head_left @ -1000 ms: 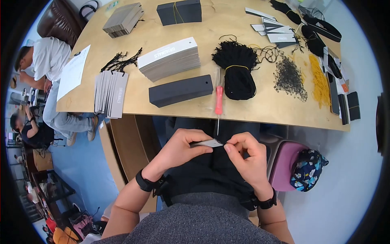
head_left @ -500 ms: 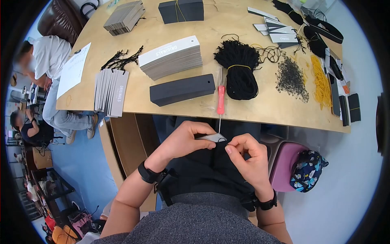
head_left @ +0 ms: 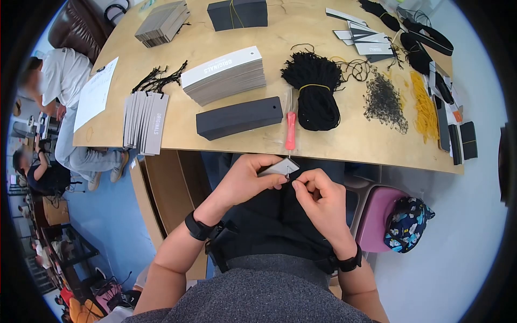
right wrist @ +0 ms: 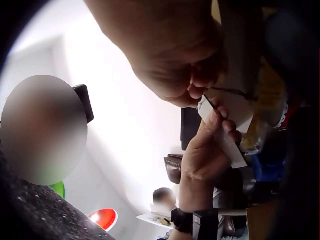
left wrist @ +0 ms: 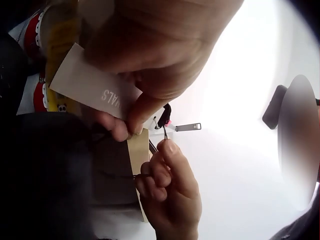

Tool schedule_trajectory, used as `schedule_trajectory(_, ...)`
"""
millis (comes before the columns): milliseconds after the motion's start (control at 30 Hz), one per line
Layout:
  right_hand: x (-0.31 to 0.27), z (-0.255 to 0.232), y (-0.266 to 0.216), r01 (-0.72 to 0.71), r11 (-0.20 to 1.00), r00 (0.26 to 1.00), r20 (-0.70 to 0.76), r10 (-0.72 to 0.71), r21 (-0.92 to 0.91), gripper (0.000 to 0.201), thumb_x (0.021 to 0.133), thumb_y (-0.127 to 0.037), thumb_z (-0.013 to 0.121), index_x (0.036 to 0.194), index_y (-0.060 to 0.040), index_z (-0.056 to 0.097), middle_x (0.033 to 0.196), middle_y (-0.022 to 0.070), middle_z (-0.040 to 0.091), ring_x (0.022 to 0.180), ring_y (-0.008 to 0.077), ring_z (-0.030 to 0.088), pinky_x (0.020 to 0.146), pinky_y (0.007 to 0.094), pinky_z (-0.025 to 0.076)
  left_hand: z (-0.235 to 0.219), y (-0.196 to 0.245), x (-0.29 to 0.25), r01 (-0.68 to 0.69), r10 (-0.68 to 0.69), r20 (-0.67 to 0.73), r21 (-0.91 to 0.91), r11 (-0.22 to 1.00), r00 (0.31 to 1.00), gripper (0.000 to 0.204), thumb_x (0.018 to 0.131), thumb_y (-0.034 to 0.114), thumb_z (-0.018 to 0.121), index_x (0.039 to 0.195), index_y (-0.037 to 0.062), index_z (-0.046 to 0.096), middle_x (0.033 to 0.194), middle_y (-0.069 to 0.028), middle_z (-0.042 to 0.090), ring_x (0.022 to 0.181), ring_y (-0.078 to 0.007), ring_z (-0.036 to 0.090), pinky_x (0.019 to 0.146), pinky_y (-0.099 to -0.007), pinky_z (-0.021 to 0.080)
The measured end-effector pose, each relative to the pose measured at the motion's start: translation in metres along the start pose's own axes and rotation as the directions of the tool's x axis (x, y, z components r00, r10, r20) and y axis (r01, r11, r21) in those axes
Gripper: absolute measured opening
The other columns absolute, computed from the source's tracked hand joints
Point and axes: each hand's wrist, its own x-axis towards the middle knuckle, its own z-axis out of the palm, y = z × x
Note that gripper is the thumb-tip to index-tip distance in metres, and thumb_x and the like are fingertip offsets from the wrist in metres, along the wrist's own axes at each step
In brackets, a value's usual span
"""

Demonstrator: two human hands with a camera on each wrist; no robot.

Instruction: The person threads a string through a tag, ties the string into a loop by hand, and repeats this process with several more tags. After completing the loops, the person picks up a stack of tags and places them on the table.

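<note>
The left hand (head_left: 243, 180) pinches a light grey tag (head_left: 273, 168) over the lap, just below the table edge. In the left wrist view white letters show on the tag (left wrist: 95, 90), and a black cord (left wrist: 164, 117) is at its end. Close beside it the right hand (head_left: 323, 202) pinches the thin black cord between thumb and forefinger; in that wrist view the right hand (left wrist: 172, 190) is below the tag's end. The right wrist view shows the tag (right wrist: 225, 140) held by the left hand (right wrist: 202, 157).
On the table (head_left: 215, 148) are a tall tag stack (head_left: 223, 81), a dark stack (head_left: 239, 118), a red-handled screwdriver (head_left: 291, 131), a black cord bundle (head_left: 318, 107), dark pins (head_left: 383, 102), yellow bands (head_left: 424, 107) and corded tags (head_left: 145, 123). A pink chair (head_left: 374, 220) stands at the right.
The left hand has risen slightly toward the table edge, and the tag is now tilted more upward. The right hand has moved a little up and left, still close to the tag's end.
</note>
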Motion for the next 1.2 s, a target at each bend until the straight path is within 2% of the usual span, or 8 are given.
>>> schedule_trajectory(133, -0.004, 0.002, 0.016, -0.043, 0.999, 0.999, -0.011, 0.043, 0.018, 0.01, 0.089, -0.009, 0.071, 0.087, -0.003, 0.064, 0.058, -0.0009, 0.056, 0.05, 0.002, 0.047, 0.046, 0.0219, 0.036, 0.002, -0.002, -0.005, -0.121, 0.12, -0.032, -0.022, 0.992, 0.992, 0.021, 0.093, 0.004, 0.066, 0.112, -0.0043, 0.068, 0.095, -0.0071, 0.071, 0.081, -0.0104, 0.066, 0.076, -0.0256, 0.055)
schedule_trajectory(300, -0.016, -0.008, 0.016, -0.453, 0.791, 0.868, 0.406, 0.287, 0.41, 0.016, 0.097, -0.017, 0.065, 0.094, -0.0016, 0.063, 0.072, 0.0014, 0.066, 0.056, 0.0034, 0.056, 0.051, 0.0193, 0.044, -0.004, -0.011, -0.012, -0.371, 0.368, 0.06, 0.242, 0.896, 0.928, 0.018, 0.092, 0.003, 0.065, 0.108, -0.0033, 0.069, 0.092, -0.0111, 0.07, 0.083, -0.0187, 0.069, 0.075, -0.0285, 0.055)
schedule_trajectory(400, -0.019, -0.012, 0.014, -0.494, 0.758, 0.817, 0.526, 0.237, 0.426, 0.018, 0.099, -0.019, 0.062, 0.098, -0.0009, 0.063, 0.079, 0.0025, 0.068, 0.059, 0.0041, 0.057, 0.053, 0.0195, 0.046, -0.001, -0.011, -0.019, -0.546, 0.516, 0.179, 0.251, 0.799, 0.838, 0.017, 0.088, 0.002, 0.068, 0.105, -0.0005, 0.071, 0.089, -0.0095, 0.068, 0.083, -0.0202, 0.067, 0.072, -0.0305, 0.052)
schedule_trajectory(433, -0.019, -0.013, 0.011, -0.509, 0.751, 0.801, 0.551, 0.235, 0.419, 0.018, 0.099, -0.019, 0.063, 0.098, -0.001, 0.063, 0.079, 0.0027, 0.068, 0.06, 0.0042, 0.058, 0.055, 0.0196, 0.046, -0.001, -0.01, -0.026, -0.445, 0.415, 0.171, 0.229, 0.866, 0.894, 0.019, 0.084, -0.001, 0.07, 0.102, 0.001, 0.072, 0.087, -0.0078, 0.068, 0.082, -0.0194, 0.066, 0.07, -0.0293, 0.05)
schedule_trajectory(567, -0.014, -0.022, -0.007, -0.496, 0.81, 0.76, 0.608, 0.231, 0.313, 0.018, 0.098, -0.018, 0.063, 0.102, 0.0, 0.063, 0.083, 0.0039, 0.067, 0.061, 0.0048, 0.059, 0.055, 0.0198, 0.047, 0.005, 0.0, -0.041, -0.391, 0.389, 0.062, 0.248, 0.886, 0.919, 0.024, 0.08, -0.004, 0.069, 0.102, 0.0028, 0.072, 0.085, -0.0073, 0.067, 0.075, -0.0175, 0.062, 0.065, -0.0282, 0.047)
schedule_trajectory(767, -0.006, -0.027, -0.021, -0.194, 0.885, 0.969, 0.225, 0.105, 0.422, 0.021, 0.099, -0.012, 0.06, 0.117, -0.0004, 0.063, 0.092, 0.0034, 0.053, 0.067, 0.0055, 0.053, 0.057, 0.0213, 0.046, 0.003, 0.023, -0.047, -0.362, 0.378, 0.024, 0.348, 0.865, 0.926, 0.024, 0.078, -0.005, 0.069, 0.1, 0.003, 0.073, 0.083, -0.0067, 0.067, 0.074, -0.0178, 0.062, 0.066, -0.0282, 0.047)
schedule_trajectory(1133, 0.014, -0.031, -0.021, -0.146, 0.895, 0.957, 0.29, 0.019, 0.422, 0.025, 0.099, -0.019, 0.062, 0.115, -0.0005, 0.064, 0.09, 0.0015, 0.05, 0.068, 0.0068, 0.05, 0.063, 0.0221, 0.042, 0.003, 0.035, -0.046, -0.377, 0.373, 0.074, 0.3, 0.876, 0.925, 0.025, 0.077, -0.007, 0.069, 0.099, 0.0022, 0.074, 0.088, -0.0073, 0.067, 0.078, -0.0172, 0.063, 0.069, -0.0285, 0.049)
schedule_trajectory(1200, 0.017, -0.03, -0.016, -0.021, 0.97, 0.924, 0.375, -0.073, 0.24, 0.025, 0.097, -0.019, 0.065, 0.114, -0.0006, 0.064, 0.087, 0.001, 0.051, 0.068, 0.0074, 0.049, 0.064, 0.0226, 0.042, 0.003, 0.034, -0.046, -0.346, 0.342, 0.062, 0.268, 0.899, 0.938, 0.024, 0.075, -0.008, 0.069, 0.097, 0.002, 0.074, 0.088, -0.0069, 0.067, 0.079, -0.0161, 0.063, 0.07, -0.028, 0.048)
